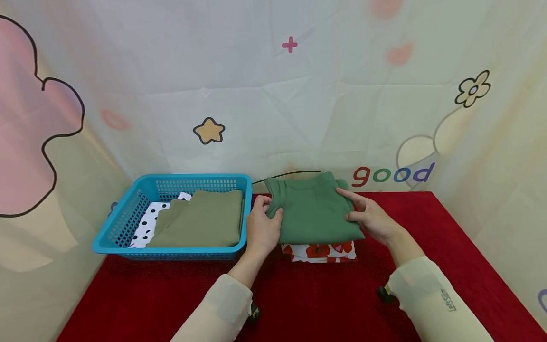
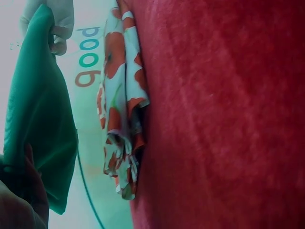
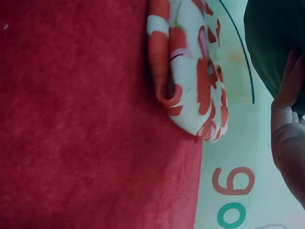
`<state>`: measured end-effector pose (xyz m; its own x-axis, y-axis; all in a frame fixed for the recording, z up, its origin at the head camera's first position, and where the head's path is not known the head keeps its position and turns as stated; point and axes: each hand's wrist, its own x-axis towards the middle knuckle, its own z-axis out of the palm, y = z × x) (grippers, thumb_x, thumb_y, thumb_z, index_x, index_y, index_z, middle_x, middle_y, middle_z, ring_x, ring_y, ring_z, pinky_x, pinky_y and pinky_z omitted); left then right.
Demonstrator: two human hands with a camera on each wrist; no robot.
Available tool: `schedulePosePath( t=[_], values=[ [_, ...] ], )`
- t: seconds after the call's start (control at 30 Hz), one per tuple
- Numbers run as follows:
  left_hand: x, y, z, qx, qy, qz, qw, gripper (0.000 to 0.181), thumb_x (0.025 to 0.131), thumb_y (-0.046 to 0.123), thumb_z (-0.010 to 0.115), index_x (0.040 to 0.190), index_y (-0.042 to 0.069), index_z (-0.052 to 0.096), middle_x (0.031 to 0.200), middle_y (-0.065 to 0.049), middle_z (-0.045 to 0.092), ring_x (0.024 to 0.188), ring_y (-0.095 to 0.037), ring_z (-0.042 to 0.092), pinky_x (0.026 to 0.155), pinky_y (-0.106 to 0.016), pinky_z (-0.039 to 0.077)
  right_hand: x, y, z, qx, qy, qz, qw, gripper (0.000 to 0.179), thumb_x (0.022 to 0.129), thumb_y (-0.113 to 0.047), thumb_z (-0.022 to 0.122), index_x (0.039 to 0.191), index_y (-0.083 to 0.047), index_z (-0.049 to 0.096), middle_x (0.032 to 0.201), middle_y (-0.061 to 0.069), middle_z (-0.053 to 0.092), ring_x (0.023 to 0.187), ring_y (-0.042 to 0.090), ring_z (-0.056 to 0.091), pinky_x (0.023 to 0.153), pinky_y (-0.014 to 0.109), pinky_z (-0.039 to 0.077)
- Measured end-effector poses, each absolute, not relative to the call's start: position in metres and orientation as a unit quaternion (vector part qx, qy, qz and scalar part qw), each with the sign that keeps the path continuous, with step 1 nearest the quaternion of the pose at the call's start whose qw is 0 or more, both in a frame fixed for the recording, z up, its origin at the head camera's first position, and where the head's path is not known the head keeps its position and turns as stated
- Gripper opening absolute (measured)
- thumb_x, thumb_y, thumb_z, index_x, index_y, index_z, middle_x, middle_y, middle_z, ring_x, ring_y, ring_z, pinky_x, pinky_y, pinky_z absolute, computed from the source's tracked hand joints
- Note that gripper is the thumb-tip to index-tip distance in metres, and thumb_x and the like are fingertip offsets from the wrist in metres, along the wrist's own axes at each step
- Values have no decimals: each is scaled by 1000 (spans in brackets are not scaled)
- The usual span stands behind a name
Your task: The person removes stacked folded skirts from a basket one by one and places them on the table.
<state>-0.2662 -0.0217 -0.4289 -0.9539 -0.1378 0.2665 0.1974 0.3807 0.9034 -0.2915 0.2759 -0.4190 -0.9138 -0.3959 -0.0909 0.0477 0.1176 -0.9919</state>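
A folded green garment [image 1: 316,209] is held up between both hands, above a folded red-and-white floral cloth [image 1: 318,251]. My left hand [image 1: 263,228] grips its left edge, thumb in front. At the right edge my right hand [image 1: 372,216] pinches it between thumb and fingers. In the left wrist view the green garment [image 2: 43,109] hangs apart from the floral cloth [image 2: 121,95], which lies on the red table cover. The right wrist view shows the folded end of the floral cloth [image 3: 190,71] below the right hand [image 3: 290,129].
On the left stands a blue plastic basket [image 1: 171,250] with a folded olive garment [image 1: 201,221] and a white cloth with black dots [image 1: 147,225] in it. A red cover [image 1: 299,299] lies over the table. Behind hangs a pale printed curtain [image 1: 265,118].
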Motion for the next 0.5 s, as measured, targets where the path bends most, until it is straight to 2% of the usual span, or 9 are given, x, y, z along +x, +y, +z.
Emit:
schedulePosePath(
  t=[0.23, 0.5],
  values=[
    [-271, -15, -443, -4, -827, -546, 133, 28, 99, 20, 71, 122, 11, 59, 120, -10, 77, 104, -27, 73, 79, -43, 59, -293, 280, -429, -105, 749, -633, 167, 80, 95, 4, 54, 166, -20, 26, 162, 19, 32, 118, 14, 57, 85, 28, 61],
    [-276, -13, -460, 13, -834, -541, 109, 26, 98, 20, 72, 120, 12, 60, 118, -10, 78, 102, -28, 73, 78, -42, 59, -295, 283, -441, -84, 762, -618, 173, 79, 95, 2, 56, 166, -20, 27, 167, 20, 23, 130, 31, 44, 86, 29, 61]
  ],
)
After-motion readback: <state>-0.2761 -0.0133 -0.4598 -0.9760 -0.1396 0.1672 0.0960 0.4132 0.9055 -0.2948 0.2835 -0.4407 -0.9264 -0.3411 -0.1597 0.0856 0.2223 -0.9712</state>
